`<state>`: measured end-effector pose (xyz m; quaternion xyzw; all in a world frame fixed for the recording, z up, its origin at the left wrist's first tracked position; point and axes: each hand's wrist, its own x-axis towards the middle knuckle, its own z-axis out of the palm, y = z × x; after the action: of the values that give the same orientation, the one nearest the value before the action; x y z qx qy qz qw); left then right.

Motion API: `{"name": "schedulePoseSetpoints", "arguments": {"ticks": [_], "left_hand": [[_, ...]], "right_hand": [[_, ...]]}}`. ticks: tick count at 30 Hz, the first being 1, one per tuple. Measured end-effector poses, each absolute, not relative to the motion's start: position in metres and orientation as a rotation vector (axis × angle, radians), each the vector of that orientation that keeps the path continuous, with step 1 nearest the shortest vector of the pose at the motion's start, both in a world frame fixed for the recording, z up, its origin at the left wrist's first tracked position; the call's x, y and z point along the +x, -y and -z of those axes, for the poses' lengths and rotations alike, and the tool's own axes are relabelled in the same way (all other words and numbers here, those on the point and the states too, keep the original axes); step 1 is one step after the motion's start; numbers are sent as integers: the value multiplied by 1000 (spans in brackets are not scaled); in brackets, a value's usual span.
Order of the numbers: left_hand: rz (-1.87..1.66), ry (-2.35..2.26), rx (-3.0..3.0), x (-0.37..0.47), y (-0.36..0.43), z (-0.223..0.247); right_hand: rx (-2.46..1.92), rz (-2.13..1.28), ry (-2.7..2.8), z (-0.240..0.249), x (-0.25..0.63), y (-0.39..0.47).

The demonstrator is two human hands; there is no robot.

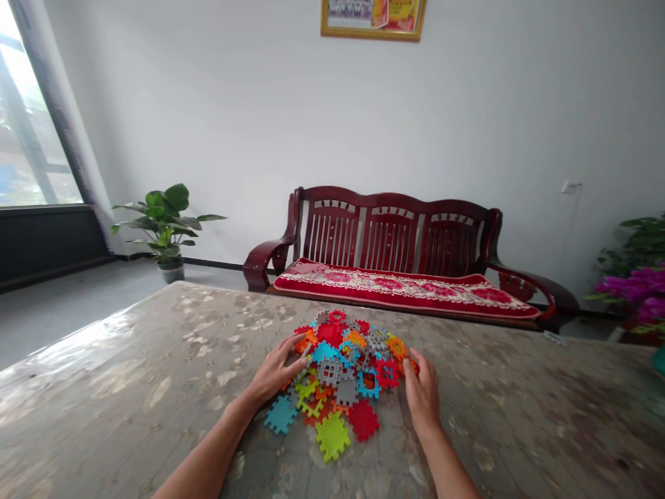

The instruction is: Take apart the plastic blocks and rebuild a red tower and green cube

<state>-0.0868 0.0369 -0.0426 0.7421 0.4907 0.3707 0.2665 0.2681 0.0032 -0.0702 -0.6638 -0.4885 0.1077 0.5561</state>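
A heap of flat plastic interlocking tiles (347, 392) with notched edges lies on the table, in red, orange, grey, blue and lime green. Some tiles are solid, others have cut-out windows. Against the heap's left side rests my left hand (279, 367), fingers stretched apart and touching the outer tiles. On the opposite side, my right hand (422, 389) lies along the edge by an orange tile (397, 348), its fingertips partly hidden. Closest to me are a lime green tile (333, 436), a red tile (364, 419) and a blue tile (281, 414).
A patterned cloth covers the table (129, 388). Behind it stands a dark red wooden bench (392, 235) with a floral seat cover (405, 285). A potted plant (170, 229) is at left, purple flowers (636, 291) at right. One small grey piece (555, 338) lies near the far right edge.
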Motion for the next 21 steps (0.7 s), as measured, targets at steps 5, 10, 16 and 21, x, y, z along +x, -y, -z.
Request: {"name": "schedulePoseSetpoints", "arguments": {"ticks": [5,10,16,21], "left_hand": [[-1033,-1318,1958,-89,-35,40],[-909,-1017,1757,-101,-26,25],[-715,-1053,1838,-99,-23,17],[-711,-1240,2085,-82,-29,22]], "right_hand": [[-1565,-256,1145,69,269,-3],[-1549,-267,1126,69,270,0],[-1598,-383,1017,69,275,-12],[-1724,-433,1158,52,294,-53]]}}
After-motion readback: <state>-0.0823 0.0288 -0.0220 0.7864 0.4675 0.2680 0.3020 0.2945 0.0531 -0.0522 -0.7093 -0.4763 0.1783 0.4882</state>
